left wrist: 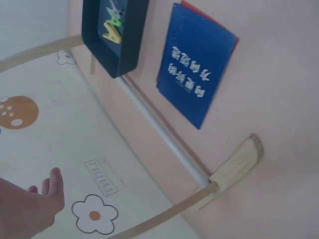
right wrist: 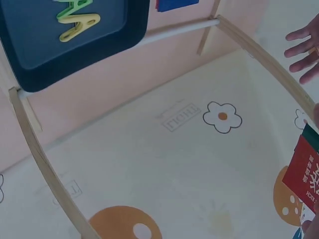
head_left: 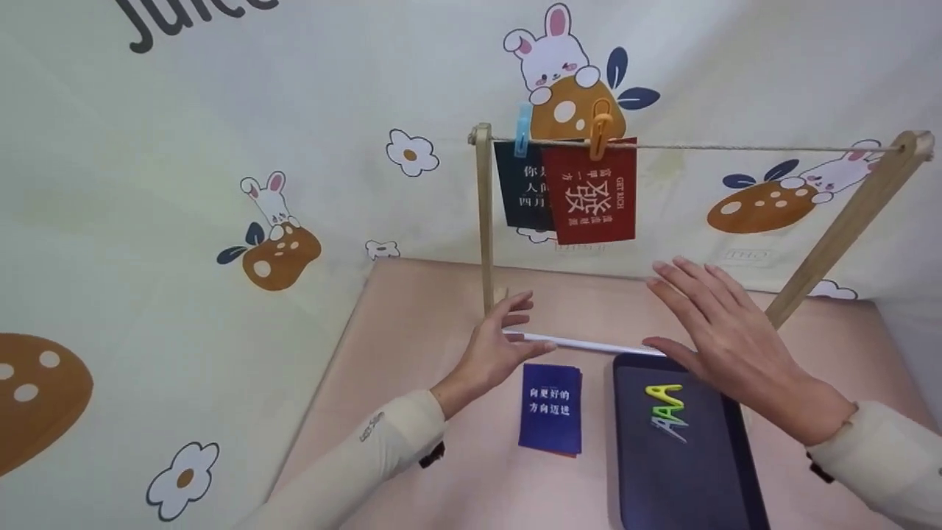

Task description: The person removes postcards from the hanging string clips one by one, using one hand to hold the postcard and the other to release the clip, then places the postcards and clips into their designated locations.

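Observation:
My left hand [head_left: 493, 346] hovers near the left wooden post, holding nothing, its fingers loosely bent. My right hand [head_left: 732, 338] is raised over the tray's far right corner, fingers fairly straight and nothing in it. Behind them, a red card [head_left: 614, 199] and a dark green card [head_left: 515, 195] hang from a string [head_left: 706, 147]. An orange clothespin [head_left: 600, 129] grips the red card; a light blue clothespin [head_left: 523, 129] is at the green one, which the red partly covers. A card stack, blue card [head_left: 550, 434] uppermost, lies on the table. Several clothespins [left wrist: 112, 31] lie in the dark tray [head_left: 625, 471].
A wooden left post [head_left: 484, 221] and a right post [head_left: 839, 235] carry the string. A white rod [head_left: 589, 344] runs low between them, behind the tray. Patterned cloth [head_left: 331, 110] covers the wall behind and left of the pink tabletop [head_left: 412, 309].

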The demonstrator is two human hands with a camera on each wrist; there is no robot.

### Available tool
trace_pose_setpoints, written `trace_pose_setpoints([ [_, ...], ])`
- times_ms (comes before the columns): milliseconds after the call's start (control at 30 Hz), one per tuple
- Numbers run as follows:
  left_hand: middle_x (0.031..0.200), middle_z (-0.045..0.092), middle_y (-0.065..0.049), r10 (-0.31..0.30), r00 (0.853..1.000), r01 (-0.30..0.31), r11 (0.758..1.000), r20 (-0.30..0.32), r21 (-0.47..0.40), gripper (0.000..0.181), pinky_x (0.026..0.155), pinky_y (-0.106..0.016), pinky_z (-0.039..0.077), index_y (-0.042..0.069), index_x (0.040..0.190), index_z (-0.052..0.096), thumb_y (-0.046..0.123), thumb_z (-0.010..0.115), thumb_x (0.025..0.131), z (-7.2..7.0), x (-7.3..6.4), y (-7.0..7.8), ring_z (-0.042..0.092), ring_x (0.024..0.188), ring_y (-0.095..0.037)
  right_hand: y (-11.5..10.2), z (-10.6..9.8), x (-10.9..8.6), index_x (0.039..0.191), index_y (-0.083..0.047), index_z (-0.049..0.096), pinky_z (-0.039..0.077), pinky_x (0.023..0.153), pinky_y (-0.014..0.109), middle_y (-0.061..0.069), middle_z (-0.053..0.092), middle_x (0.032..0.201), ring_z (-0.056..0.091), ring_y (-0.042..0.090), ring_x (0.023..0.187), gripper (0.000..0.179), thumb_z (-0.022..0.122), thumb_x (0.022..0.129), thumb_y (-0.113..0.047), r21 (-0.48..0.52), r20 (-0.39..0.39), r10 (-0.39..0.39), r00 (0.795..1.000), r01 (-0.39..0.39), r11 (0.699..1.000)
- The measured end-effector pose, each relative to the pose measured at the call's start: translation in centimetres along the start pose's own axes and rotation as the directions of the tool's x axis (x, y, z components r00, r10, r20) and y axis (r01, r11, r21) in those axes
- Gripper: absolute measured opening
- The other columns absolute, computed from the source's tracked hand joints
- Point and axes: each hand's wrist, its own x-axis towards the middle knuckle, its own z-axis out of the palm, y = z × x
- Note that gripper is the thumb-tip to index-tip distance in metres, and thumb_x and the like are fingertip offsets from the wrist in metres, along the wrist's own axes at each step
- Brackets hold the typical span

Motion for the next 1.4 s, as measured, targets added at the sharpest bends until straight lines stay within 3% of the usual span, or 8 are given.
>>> trace_pose_setpoints([
  [300,0.147,0.053,-0.005,0.064,0.998,-0.065,0.997,-0.022,-0.049,0.077,0.111,-0.040,0.050,0.017,0.150,0.043,0.023,0.083,0.084,-0.8,2.3,3.4,0.053,0.134,-0.025,0.7,0.2,4.2,0.138,0.003,0.053,0.019,0.130,0.033,0.020,0.054,0.145,0.046,0.032,0.140,0.061,0.048,0.103,-0.048,0.007,-0.056,-0.097,0.994,0.098,0.995],
  [467,0.145,0.055,-0.011,0.086,0.993,-0.098,0.982,-0.081,-0.163,0.073,0.109,-0.040,0.052,0.009,0.147,0.046,0.014,0.081,0.084,-0.7,3.6,5.3,0.054,0.133,-0.028,1.5,0.1,6.3,0.141,0.002,0.049,0.021,0.129,0.035,0.019,0.050,0.148,0.046,0.035,0.138,0.061,0.053,0.101,-0.045,0.014,-0.070,-0.084,0.994,0.085,0.996],
  [600,0.142,0.057,-0.014,0.101,0.987,-0.126,0.967,-0.124,-0.220,0.070,0.104,-0.034,0.055,0.006,0.145,0.048,0.011,0.081,0.083,-0.6,4.5,7.0,0.056,0.131,-0.028,2.2,0.0,7.7,0.142,0.000,0.048,0.024,0.128,0.036,0.018,0.049,0.149,0.045,0.034,0.139,0.065,0.070,0.094,-0.036,0.007,-0.088,-0.067,0.994,0.067,0.998],
  [767,0.140,0.058,-0.014,0.123,0.978,-0.156,0.966,-0.168,-0.205,0.070,0.103,-0.034,0.055,0.005,0.143,0.049,0.012,0.082,0.083,-0.6,5.9,8.4,0.058,0.129,-0.029,2.8,-0.4,10.1,0.142,-0.002,0.048,0.033,0.124,0.041,0.015,0.049,0.149,0.044,0.032,0.141,0.077,0.086,0.078,-0.022,0.014,-0.140,-0.030,0.990,0.032,0.999],
  [1100,0.135,0.064,-0.011,0.094,0.971,-0.148,0.959,-0.219,-0.242,0.065,0.098,-0.025,0.056,0.005,0.139,0.054,0.014,0.084,0.082,0.2,7.5,9.8,0.062,0.124,-0.021,4.6,-1.1,15.0,0.144,-0.005,0.047,0.044,0.105,0.049,0.015,0.051,0.147,0.049,0.035,0.132,0.070,0.080,0.086,-0.027,-0.047,-0.157,-0.026,0.987,0.019,0.999],
  [1267,0.131,0.066,-0.009,0.058,0.971,-0.121,0.956,-0.231,-0.267,0.059,0.097,-0.024,0.056,0.007,0.135,0.057,0.018,0.083,0.083,0.2,7.9,9.7,0.062,0.122,-0.019,4.6,-1.1,17.2,0.145,-0.004,0.045,0.045,0.097,0.050,0.019,0.055,0.141,0.052,0.038,0.125,0.066,0.075,0.091,-0.028,0.001,-0.097,0.061,0.993,-0.062,0.998],
  [1400,0.125,0.070,-0.010,0.009,0.970,-0.086,0.947,-0.243,-0.309,0.049,0.095,-0.024,0.057,0.005,0.129,0.063,0.016,0.081,0.085,0.0,8.0,9.6,0.065,0.117,-0.019,4.3,-1.3,18.5,0.142,-0.002,0.050,0.044,0.092,0.049,0.022,0.061,0.132,0.055,0.038,0.117,0.059,0.065,0.096,-0.037,0.035,-0.038,0.173,0.984,-0.172,0.984],
])
